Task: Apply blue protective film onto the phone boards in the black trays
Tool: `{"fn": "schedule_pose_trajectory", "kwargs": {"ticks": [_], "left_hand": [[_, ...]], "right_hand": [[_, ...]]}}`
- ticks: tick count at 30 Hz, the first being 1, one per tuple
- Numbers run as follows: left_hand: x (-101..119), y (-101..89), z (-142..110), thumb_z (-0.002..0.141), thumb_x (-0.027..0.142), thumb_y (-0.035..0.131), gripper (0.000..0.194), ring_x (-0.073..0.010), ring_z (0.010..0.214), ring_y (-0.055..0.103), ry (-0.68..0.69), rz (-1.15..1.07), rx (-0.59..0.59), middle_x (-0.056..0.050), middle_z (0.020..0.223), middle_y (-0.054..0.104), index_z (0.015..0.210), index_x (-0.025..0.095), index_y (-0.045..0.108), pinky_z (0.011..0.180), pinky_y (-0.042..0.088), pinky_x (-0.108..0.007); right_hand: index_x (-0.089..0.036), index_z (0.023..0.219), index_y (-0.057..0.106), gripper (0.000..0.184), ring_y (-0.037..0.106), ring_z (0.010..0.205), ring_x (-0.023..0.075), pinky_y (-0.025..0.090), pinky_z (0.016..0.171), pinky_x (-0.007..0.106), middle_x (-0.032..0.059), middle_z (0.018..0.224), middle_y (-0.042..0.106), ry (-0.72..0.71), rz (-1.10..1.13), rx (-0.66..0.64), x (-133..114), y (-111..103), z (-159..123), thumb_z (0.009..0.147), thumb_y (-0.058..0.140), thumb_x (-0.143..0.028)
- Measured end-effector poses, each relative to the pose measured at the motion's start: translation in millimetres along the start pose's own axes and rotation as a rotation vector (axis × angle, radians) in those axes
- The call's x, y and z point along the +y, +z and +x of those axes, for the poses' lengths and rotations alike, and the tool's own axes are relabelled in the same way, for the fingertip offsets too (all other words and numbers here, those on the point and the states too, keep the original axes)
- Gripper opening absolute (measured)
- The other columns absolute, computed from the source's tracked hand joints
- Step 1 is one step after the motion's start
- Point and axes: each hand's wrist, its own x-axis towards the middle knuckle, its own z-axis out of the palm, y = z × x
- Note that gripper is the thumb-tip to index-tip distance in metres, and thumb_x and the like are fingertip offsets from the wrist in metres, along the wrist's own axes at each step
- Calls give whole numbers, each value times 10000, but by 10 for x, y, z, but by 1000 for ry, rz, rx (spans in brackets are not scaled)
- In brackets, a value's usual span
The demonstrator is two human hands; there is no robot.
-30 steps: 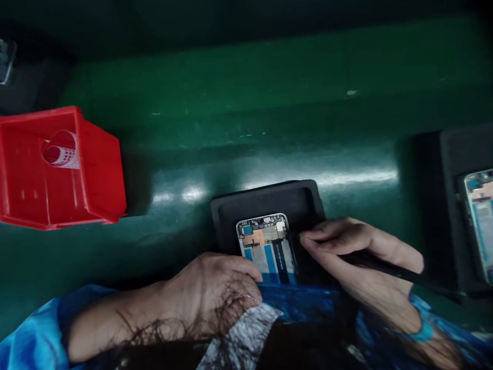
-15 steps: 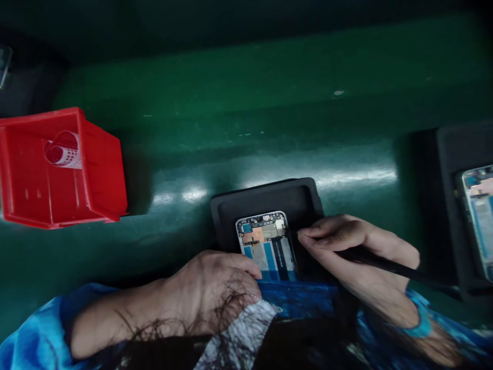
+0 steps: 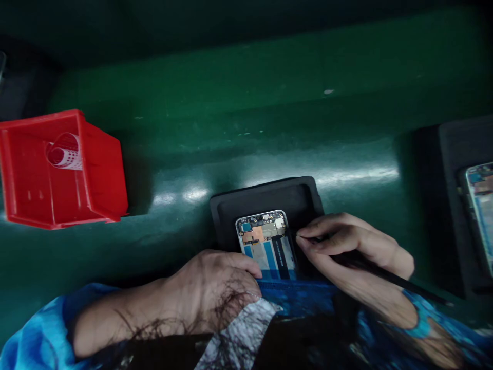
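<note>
An opened phone [image 3: 265,239] with its circuit board, copper-coloured patch and blue strips showing lies in a black tray [image 3: 227,198]. My left hand [image 3: 227,275] is closed at the phone's lower left edge, with fingertips on its side; the lower end of the phone is hidden behind blue clothing. Just right of the phone, my right hand [image 3: 354,246] is closed in a pinch. It holds a slim black stick-like tool [image 3: 400,280] that runs back under the palm past the wrist. The tool's front tip is hidden by the fingers.
To the left stands a red bin [image 3: 106,174] with a curled, perforated white strip [image 3: 67,154] inside. At the right edge another black tray [image 3: 452,205] holds a second opened phone [image 3: 483,205]. Dark objects sit at the upper left. The green table [image 3: 231,103] reflects light.
My right hand has shifted slightly left, and the rear end of the black tool has swung a little. The second phone and its tray have slid slightly right in view. My left hand stays put.
</note>
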Motion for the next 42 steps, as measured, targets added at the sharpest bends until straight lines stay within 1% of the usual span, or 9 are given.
{"fn": "schedule_pose_trajectory", "kwargs": {"ticks": [3, 5, 10, 16, 23, 28, 32, 37, 42], "left_hand": [[12, -12, 13, 926, 139, 471, 220, -76, 993, 668, 13, 38, 58, -22, 1018, 730, 972, 137, 686, 906, 494, -77], [13, -20, 19, 914, 117, 477, 217, -72, 998, 669, 28, 53, 40, -35, 1037, 727, 983, 118, 683, 918, 476, -63], [14, -33, 16, 899, 111, 500, 200, -77, 1034, 659, 38, 65, 30, -19, 980, 737, 984, 124, 681, 921, 483, -73], [20, -20, 5, 897, 109, 505, 200, -77, 993, 671, -2, 38, 46, -19, 1064, 718, 988, 144, 681, 892, 505, -82], [0, 11, 0, 934, 159, 463, 219, -78, 953, 679, 3, 84, 54, -12, 1039, 719, 990, 160, 675, 849, 532, -100], [-24, 29, -29, 935, 212, 497, 185, -58, 1012, 655, -9, 71, 91, -16, 1092, 700, 995, 153, 663, 911, 479, -59], [-20, 5, -1, 954, 202, 450, 226, -25, 955, 665, 38, 73, 82, 12, 1008, 709, 950, 152, 670, 901, 450, -20], [9, 27, -10, 949, 189, 450, 222, -58, 946, 669, -9, 9, 71, 16, 911, 716, 970, 158, 669, 904, 486, -68], [9, 45, -25, 947, 201, 454, 216, -95, 935, 678, -79, -64, 92, -3, 976, 727, 1025, 198, 656, 886, 540, -138]], "right_hand": [[-249, 629, 591, 212, 697, 652, 159, 570, 521, 281, 0, 752, 693, 9, 25, 14, -1, 4, -5, 702, 722, -101], [-248, 636, 595, 213, 693, 651, 160, 568, 526, 290, -1, 755, 686, 37, 49, 31, -4, 13, -8, 695, 727, -92], [-248, 666, 602, 239, 694, 677, 164, 582, 580, 308, -7, 751, 685, 69, 122, 67, 26, 22, -31, 680, 733, -49], [-249, 674, 609, 235, 693, 684, 159, 581, 586, 306, -11, 754, 688, 72, 147, 61, 57, 15, -46, 686, 723, -44], [-248, 671, 613, 232, 689, 675, 169, 571, 571, 324, -8, 763, 693, 55, 125, 41, 63, 11, -44, 672, 730, -49], [-258, 664, 609, 232, 679, 665, 174, 567, 563, 340, -12, 759, 692, 60, 113, 34, 53, 7, -41, 677, 729, -60], [-260, 667, 602, 226, 681, 657, 155, 572, 559, 306, -28, 731, 684, 70, 116, 44, 38, 2, -41, 688, 732, -77], [-262, 660, 601, 242, 687, 669, 156, 585, 557, 298, -27, 750, 691, 77, 114, 34, 40, -10, -37, 677, 736, -62], [-255, 649, 603, 233, 690, 652, 158, 589, 538, 291, -16, 750, 691, 55, 84, 30, 47, -18, -37, 674, 743, -70]]}}
